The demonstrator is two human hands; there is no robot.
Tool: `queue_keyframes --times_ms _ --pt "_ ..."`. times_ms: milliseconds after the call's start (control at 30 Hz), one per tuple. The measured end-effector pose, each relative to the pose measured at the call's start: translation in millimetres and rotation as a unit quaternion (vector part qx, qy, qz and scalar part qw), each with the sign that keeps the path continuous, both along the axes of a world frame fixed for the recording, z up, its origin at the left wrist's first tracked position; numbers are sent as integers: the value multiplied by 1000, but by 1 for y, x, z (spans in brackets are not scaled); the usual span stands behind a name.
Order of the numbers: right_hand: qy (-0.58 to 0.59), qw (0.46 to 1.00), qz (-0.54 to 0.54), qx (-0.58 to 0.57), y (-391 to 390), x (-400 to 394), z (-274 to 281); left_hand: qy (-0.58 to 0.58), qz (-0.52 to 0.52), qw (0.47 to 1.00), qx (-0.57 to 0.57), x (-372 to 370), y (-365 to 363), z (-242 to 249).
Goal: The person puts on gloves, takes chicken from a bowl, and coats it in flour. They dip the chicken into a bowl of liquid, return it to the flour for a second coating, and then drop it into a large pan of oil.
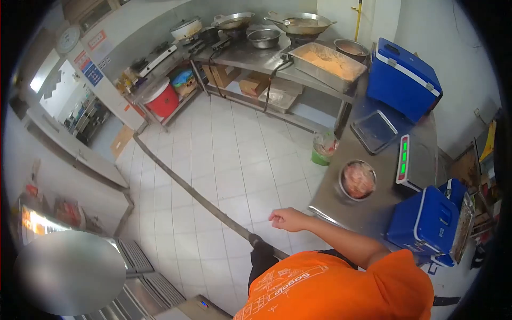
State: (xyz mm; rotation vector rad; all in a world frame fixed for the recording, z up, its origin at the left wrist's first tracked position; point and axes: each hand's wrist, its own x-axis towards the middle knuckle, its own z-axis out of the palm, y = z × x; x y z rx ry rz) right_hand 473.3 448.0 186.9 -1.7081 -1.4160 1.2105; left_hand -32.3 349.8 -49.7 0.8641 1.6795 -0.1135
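My right hand (288,219) hangs over the white tiled floor in front of my orange shirt (341,288). Its fingers are loosely bent and somewhat apart, with nothing visible in them. A metal bowl (342,188) holding pinkish raw meat (359,180) rests on the steel table (333,200), to the right of that hand. Beyond the bowl lies a rectangular metal tray (374,132), with a scale (404,160) showing green digits at its right. My left hand is out of view.
Blue coolers (404,80) (424,221) stand at the right. A deep tray of orange-yellow crumbs (328,64) and woks (301,25) occupy the back counter. A green container (321,156) is beside the table. A raised strip (194,194) crosses the floor; a red bucket (161,98) stands back left.
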Motion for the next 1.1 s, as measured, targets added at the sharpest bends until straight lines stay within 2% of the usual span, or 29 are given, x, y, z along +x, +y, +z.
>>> queue_keyframes --times_ms 167,267,300,333,367,400,467,500,533,567,667,733,800,900,967,1033,1067,1100 --pt "25 995 -42 -89 69 9 -26 -13 -66 997 38 -19 208 -6" --pt "20 990 -112 -82 95 29 -20 -28 -139 979 145 -30 391 -15" --pt "34 985 -150 -78 99 41 -19 -19 -187 964 187 -5 459 -7" --pt "47 978 -189 -72 105 55 -19 -59 -130 969 203 20 533 1" --pt "-1 981 -181 -65 110 69 -19 -14 -168 958 234 49 596 22" --pt "-50 982 -172 -58 115 88 -21 -58 -161 944 281 80 652 39" --pt "-52 971 -231 -41 123 122 -30 -48 -184 915 356 143 742 70" --pt "-3 954 -298 -28 127 141 -39 -73 -160 916 359 179 771 81" --pt "46 931 -362 -15 130 164 -50 -96 -137 917 361 218 792 101" --pt "45 922 -382 -42 138 196 -73 -116 -116 927 338 263 794 131" --pt "69 858 -509 -12 178 274 -69 -272 -125 910 288 338 818 99" --pt "-9 813 -580 52 206 342 -96 -225 -142 947 181 396 799 101" --pt "13 748 -652 124 229 418 -89 -184 -148 965 116 448 778 105" --pt "233 619 -707 250 241 537 -107 -158 -215 957 115 522 776 112" --pt "399 478 -727 289 254 599 -85 -169 -239 951 102 573 787 114" --pt "452 409 -729 310 266 643 -82 -191 -267 939 104 637 799 137" --pt "422 419 -737 322 270 662 -89 -201 -279 933 102 663 802 141" --pt "414 404 -746 329 273 683 -90 -212 -297 926 98 691 815 131"
